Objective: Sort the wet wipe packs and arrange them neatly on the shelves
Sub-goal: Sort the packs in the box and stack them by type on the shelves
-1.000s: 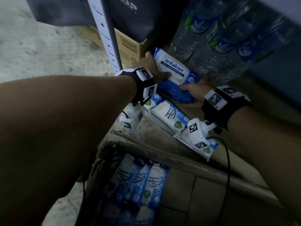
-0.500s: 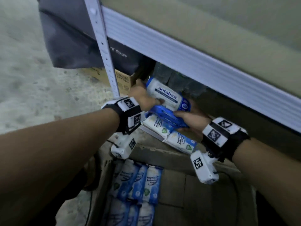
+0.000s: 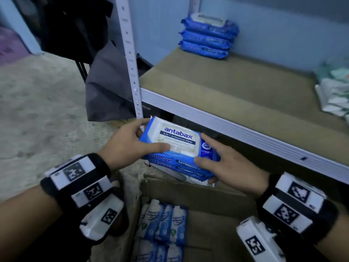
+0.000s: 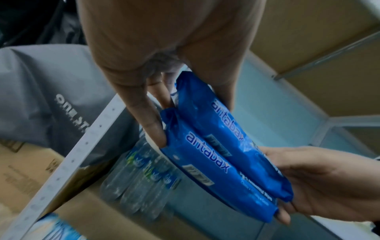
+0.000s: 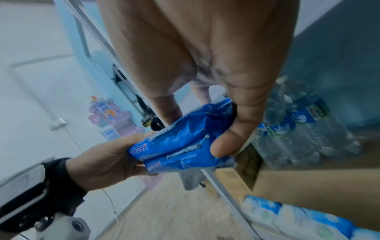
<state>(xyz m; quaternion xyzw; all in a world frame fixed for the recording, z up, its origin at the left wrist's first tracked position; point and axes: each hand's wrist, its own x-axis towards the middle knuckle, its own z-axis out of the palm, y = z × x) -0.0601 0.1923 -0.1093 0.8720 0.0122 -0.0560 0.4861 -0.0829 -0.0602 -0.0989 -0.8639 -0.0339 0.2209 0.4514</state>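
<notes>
Two blue antabax wipe packs (image 3: 179, 148) lie stacked one on the other between my hands, just in front of and below the shelf's front rail (image 3: 217, 120). My left hand (image 3: 132, 146) grips their left end, thumb on the white lid. My right hand (image 3: 224, 167) grips the right end, fingers curled underneath. Seen from the left wrist, the stacked packs (image 4: 216, 146) show edge-on; seen from the right wrist, the packs (image 5: 180, 141) are pinched by my thumb. Three matching blue packs (image 3: 207, 35) are stacked at the back of the brown shelf board (image 3: 226, 87).
An open cardboard box (image 3: 198, 195) below my hands holds several light blue and white wipe packs (image 3: 164, 222). White and green packs (image 3: 334, 95) lie at the shelf's right. A perforated white upright (image 3: 130, 57) stands left, a grey bag (image 3: 105, 87) behind it. Water bottles (image 4: 139, 178) stand on the lower shelf.
Both hands have drawn the two blue packs out from under the shelf and raised them toward its front rail. My view has lifted from the lower shelf to the shelf above.
</notes>
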